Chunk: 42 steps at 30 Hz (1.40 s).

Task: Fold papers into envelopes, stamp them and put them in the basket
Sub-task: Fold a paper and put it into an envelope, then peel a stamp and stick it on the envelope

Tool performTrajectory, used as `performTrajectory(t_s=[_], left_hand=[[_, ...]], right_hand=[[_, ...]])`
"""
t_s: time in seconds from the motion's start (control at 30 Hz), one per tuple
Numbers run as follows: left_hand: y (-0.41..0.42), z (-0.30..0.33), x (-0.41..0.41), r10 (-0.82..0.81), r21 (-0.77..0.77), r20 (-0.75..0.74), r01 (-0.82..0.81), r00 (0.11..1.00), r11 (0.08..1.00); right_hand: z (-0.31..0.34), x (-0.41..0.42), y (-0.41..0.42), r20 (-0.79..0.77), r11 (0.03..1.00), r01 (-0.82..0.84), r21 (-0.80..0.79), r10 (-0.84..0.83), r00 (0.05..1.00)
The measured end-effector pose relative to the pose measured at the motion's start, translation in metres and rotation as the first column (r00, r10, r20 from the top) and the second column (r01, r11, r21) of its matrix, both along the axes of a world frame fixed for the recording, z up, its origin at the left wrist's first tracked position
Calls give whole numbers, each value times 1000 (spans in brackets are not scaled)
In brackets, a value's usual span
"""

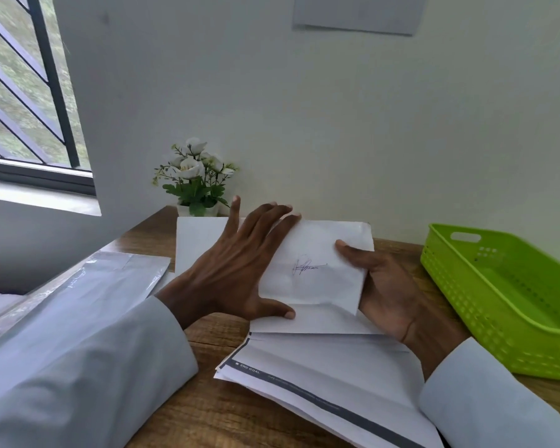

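A folded white paper [317, 273] with a blue pen signature on it is held over a white envelope [320, 324] at the middle of the wooden desk. My left hand [236, 266] lies flat on the paper's left part, fingers straight and spread, thumb at its lower edge. My right hand [379, 286] holds the paper's right edge, thumb on top and fingers underneath. A stack of printed sheets [324, 379] with a dark stripe lies below, nearer to me. The green plastic basket [505, 305] stands at the right and looks empty.
A pack of envelopes in clear wrap [88, 286] lies at the left of the desk [207, 412]. A small pot of white flowers [194, 179] stands against the wall behind the paper. A barred window [26, 92] is at the upper left.
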<state>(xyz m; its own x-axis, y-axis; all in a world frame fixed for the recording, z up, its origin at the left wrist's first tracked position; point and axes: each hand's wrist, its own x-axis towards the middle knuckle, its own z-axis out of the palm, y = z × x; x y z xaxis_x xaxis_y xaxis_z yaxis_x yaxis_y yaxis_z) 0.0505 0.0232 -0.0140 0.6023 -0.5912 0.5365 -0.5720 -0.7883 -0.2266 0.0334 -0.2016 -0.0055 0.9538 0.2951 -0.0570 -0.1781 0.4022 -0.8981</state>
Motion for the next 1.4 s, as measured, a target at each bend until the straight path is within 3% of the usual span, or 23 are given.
performTrajectory(t_s=[0.2,0.37,0.57,0.67,0.73,0.8,0.83,0.9,0.97,1.03,1.1,1.27,1.4], left_hand=[[3,-4,1,46,24,-48,-44,998,999],[2,-4,4,34,-8,-7,-34,999,999],[7,-3,7,12,-23,28,-12,1000,1000],[14,-2,10,24,-40,16,-24,1000,999],[19,-1,11,35,-53,0,-35,999,998],[24,-1,14,40,-60,-16,-41,999,997],[26,-2,15,36,-65,-24,-37,999,997],[29,-3,17,21,-78,-41,-24,999,997],[31,-4,18,7,-93,-54,-12,998,996],[32,-5,19,-7,-108,-69,-1,998,994],[34,-6,20,-19,-113,-86,9,996,994],[36,-9,22,-37,-129,-106,23,994,991],[37,-10,24,-47,-167,-114,28,992,986]], right_hand=[[5,-1,-9,0,998,10,64,-10,1000],[7,-2,-7,-20,996,24,87,-22,1000],[13,-3,-15,11,1000,25,10,-25,1000],[19,2,-26,114,967,234,-105,-222,968],[15,6,-35,207,880,408,-242,-364,908],[4,7,-40,313,772,460,-439,-348,884],[-2,6,-41,393,695,459,-553,-267,880],[-8,3,-40,514,451,433,-780,70,855],[-7,-5,-31,389,210,335,-919,332,859],[-7,-12,-22,249,26,262,-965,420,873],[-13,-13,-17,210,-45,262,-964,473,856],[-15,-8,-19,229,156,178,-972,438,869],[-7,-6,-27,269,222,194,-956,387,882]])
